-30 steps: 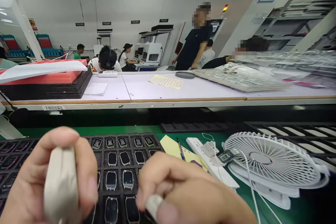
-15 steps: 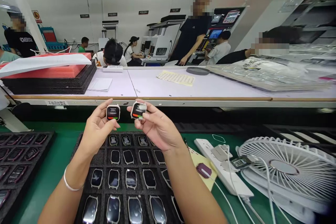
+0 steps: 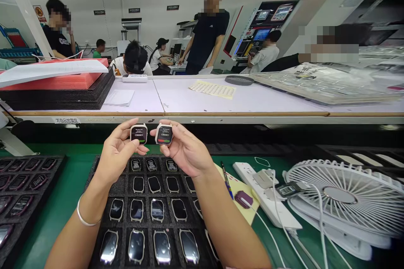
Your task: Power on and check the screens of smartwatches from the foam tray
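My left hand (image 3: pixel 121 147) is closed on a smartwatch (image 3: pixel 139 133) by its edges, the thumb lying at the lower part of its lit screen. A second smartwatch (image 3: pixel 164 134), also lit with text and a red and green bar, is pinched in my right hand (image 3: pixel 189 149). The two watches are side by side, slightly apart, above a black foam tray (image 3: pixel 121 189). Rows of strapless watches fill the tray's compartments; those in the back row show lit text, while the nearer screens are dark. My right forearm hides part of the tray.
Another tray (image 3: pixel 47 185) of purple-rimmed watches lies left. To the right are a pen (image 3: pixel 227 185), a purple case (image 3: pixel 244 199), a power strip (image 3: pixel 268 197) with cables and a white fan (image 3: pixel 344 197). A raised shelf (image 3: pixel 176 103) crosses behind; people work beyond it.
Both watches have shifted slightly, the left one rightward; my right thumb has moved off its screen. The left watch's bar now shows green. Beyond the shelf, a standing person has moved left.
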